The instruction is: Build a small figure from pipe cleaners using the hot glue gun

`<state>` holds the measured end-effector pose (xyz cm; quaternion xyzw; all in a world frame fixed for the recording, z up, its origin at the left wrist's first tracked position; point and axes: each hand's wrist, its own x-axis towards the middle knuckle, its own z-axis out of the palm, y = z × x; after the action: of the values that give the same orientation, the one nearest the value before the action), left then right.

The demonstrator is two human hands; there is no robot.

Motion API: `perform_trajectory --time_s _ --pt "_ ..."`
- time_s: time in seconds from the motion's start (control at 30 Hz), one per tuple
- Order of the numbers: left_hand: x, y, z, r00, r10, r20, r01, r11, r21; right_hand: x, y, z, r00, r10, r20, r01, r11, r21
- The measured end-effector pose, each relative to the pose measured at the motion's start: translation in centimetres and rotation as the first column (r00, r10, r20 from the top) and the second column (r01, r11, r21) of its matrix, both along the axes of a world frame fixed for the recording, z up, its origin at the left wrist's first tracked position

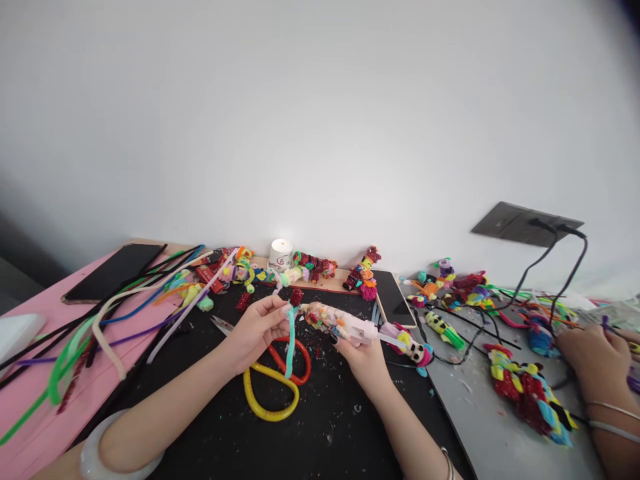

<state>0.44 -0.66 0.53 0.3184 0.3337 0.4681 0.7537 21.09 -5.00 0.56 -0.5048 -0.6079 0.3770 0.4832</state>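
Note:
My left hand [263, 328] pinches a light-blue pipe cleaner [291, 343] that hangs down, with a dark red fuzzy piece [297, 297] at its top. In my right hand [361, 360] is a pale pink glue gun [363, 330], its front end crusted with colourful bits and a clear glue stick at its rear. The gun's nozzle points left, close to the pipe cleaner; whether they touch I cannot tell. Beneath my hands lie scissors with one yellow handle [273, 415] and one red handle [306, 360] on the black mat [320, 447].
Pipe cleaners [107, 320] lie over a pink board [35, 427] at left, beside a phone [113, 273]. A paper cup [281, 255] and fuzzy dolls [365, 273] line the wall. At right are more dolls [533, 393], black cords [525, 270] and another person's hand [595, 357].

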Motion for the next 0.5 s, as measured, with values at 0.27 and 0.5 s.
perform_trajectory --time_s 0.27,0.5 --pt "-0.02 0.18 -0.34 1.0 0.008 -0.014 -0.008 1.0 0.014 -0.23 -0.07 0.27 0.999 -0.002 0.04 0.002 1.0 -0.008" --pt "-0.02 0.1 -0.16 1.0 0.005 -0.013 -0.005 1.0 0.021 -0.26 -0.03 0.36 0.999 0.035 0.025 -0.035 0.999 -0.009"
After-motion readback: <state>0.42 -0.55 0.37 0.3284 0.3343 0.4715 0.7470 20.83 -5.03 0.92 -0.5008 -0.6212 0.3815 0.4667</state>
